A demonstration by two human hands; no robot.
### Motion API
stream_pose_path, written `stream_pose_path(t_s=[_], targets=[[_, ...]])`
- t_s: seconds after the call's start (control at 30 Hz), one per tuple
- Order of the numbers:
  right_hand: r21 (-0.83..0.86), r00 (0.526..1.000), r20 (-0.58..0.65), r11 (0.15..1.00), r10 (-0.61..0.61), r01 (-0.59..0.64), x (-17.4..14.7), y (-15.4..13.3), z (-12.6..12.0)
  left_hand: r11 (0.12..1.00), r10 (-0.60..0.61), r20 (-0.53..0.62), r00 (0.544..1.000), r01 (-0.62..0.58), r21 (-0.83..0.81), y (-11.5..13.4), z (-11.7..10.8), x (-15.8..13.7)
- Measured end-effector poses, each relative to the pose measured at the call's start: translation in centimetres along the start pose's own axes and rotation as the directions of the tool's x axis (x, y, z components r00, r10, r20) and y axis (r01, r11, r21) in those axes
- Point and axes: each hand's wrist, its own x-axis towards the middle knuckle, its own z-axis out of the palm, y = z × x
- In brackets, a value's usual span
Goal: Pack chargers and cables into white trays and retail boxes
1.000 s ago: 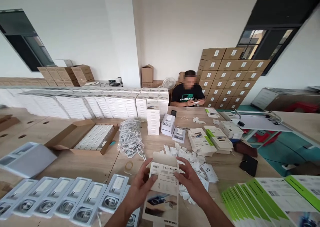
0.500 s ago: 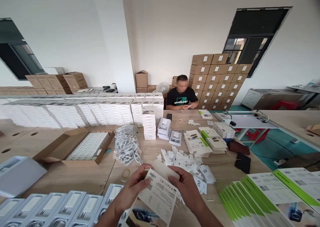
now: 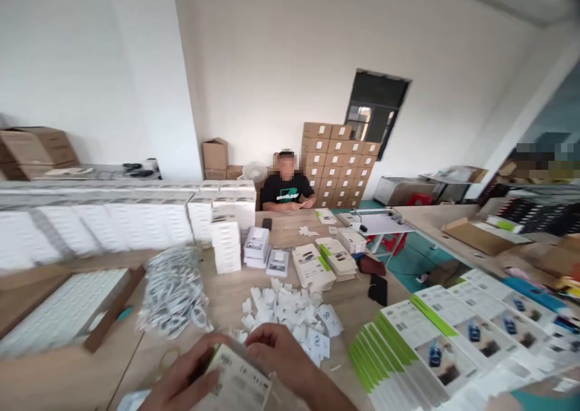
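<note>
Right, printed box point(image 3: 242, 381) is at the bottom mid of the view, tilted, held just above the table point(image 3: 229, 290). L hand point(image 3: 185, 378) clamps its left side, thumb on the printed face, other fingers round the far side. R hand point(image 3: 285, 356) is at the top end by the flap point(image 3: 238, 349), fingers curled; too blurred to tell if they pinch it or only touch.

Change vs. a sec ago: box is turned more, green edge now showing, and R hand sits higher round the flap end; view has swung right too. Prob. means the handling is now at the box's end, w/ L hand steadying.

Just beyond: heap of white card bits point(image 3: 285, 305). Left of it, clear bag point(image 3: 174, 293) full of pale coiled cables. Further left, open brown carton point(image 3: 118, 307) w/ rows of white blocks point(image 3: 67, 308) inside. Past the heap, a tray point(image 3: 277, 263) w/ a white piece and dark coil in it, next to a tray stack point(image 3: 257, 246). Stacked white boxes point(image 3: 226, 245) look shut, contents n/a. Right side: fanned green-white boxes point(image 3: 435, 338), overlapping. Co-worker point(image 3: 287, 190) sits opp., hands together on sth small, unclear what.
</note>
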Motion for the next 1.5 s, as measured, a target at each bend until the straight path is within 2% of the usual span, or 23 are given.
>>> stream_pose_path(t_s=[0.03, 0.13, 0.3, 0.47, 0.63, 0.77, 0.83, 0.97, 1.07, 1.17, 1.23, 1.3, 1.4, 1.5], targets=[[-0.027, 0.999, 0.043, 1.000, 0.018, -0.017, -0.3, -0.4, 0.0, 1.000, -0.011, 0.081, 0.997, 0.009, 0.018, 0.5, -0.1, -0.1], [-0.095, 0.998, 0.066, 0.995, 0.002, 0.004, -0.6, -1.6, -0.2, 0.998, -0.002, 0.171, 0.985, 0.013, -0.063, 1.4, 0.0, 0.0], [-0.192, 0.992, 0.042, 0.973, -0.118, 0.124, -0.3, -2.1, -0.4, 0.994, -0.004, 0.130, 0.991, 0.017, -0.105, 1.3, 0.6, 0.7], [-0.117, 0.996, 0.041, 0.990, -0.080, 0.084, 0.3, -2.0, -0.5, 0.987, 0.005, 0.183, 0.983, 0.024, -0.158, 1.4, 0.7, 1.7], [-0.093, 0.975, 0.160, 0.981, -0.156, 0.172, 0.5, -3.5, -1.1, 0.972, -0.028, 0.107, 0.994, 0.052, -0.231, 1.3, 0.4, 2.8], [0.000, 0.978, 0.207, 1.000, -0.003, 0.003, 0.0, -3.7, -1.7, 0.941, -0.053, -0.039, 0.998, 0.037, -0.336, 0.8, 0.6, 3.7], [0.057, 0.980, 0.191, 0.997, 0.046, -0.057, -0.4, -3.3, -1.8, 0.934, -0.056, -0.063, 0.996, 0.030, -0.356, 0.4, 0.7, 4.0], [0.066, 0.989, 0.147, 0.997, 0.020, -0.030, -1.1, -2.2, -1.9, 0.940, -0.044, -0.031, 0.999, 0.031, -0.339, -0.5, 1.0, 4.5], [0.059, 0.999, 0.036, 0.998, 0.030, -0.032, -1.2, -1.5, -2.2, 0.962, -0.058, -0.050, 0.997, 0.042, -0.270, -1.2, 2.0, 4.9], [-0.017, 0.992, -0.123, 0.999, -0.032, 0.030, -1.2, -0.5, -2.8, 0.973, -0.098, -0.109, 0.989, 0.072, -0.218, -1.6, 3.8, 5.5], [-0.031, 0.967, -0.246, 0.998, -0.065, 0.059, -1.6, 0.2, -3.7, 0.967, -0.142, -0.093, 0.986, 0.117, -0.228, -1.8, 4.9, 6.2], [0.006, 0.920, -0.387, 0.998, -0.061, 0.069, -2.7, 0.7, -5.1, 0.937, -0.212, -0.025, 0.977, 0.196, -0.289, -2.1, 5.4, 7.1], [0.130, 0.802, -0.596, 0.983, -0.028, 0.131, -6.3, 0.2, -7.6, 0.848, -0.314, 0.101, 0.944, 0.327, -0.417, -2.9, 5.6, 8.7], [0.229, 0.662, -0.748, 0.915, -0.052, 0.332, -11.3, -2.0, -10.4, 0.785, -0.349, 0.199, 0.916, 0.402, -0.472, -4.2, 6.6, 9.9]])
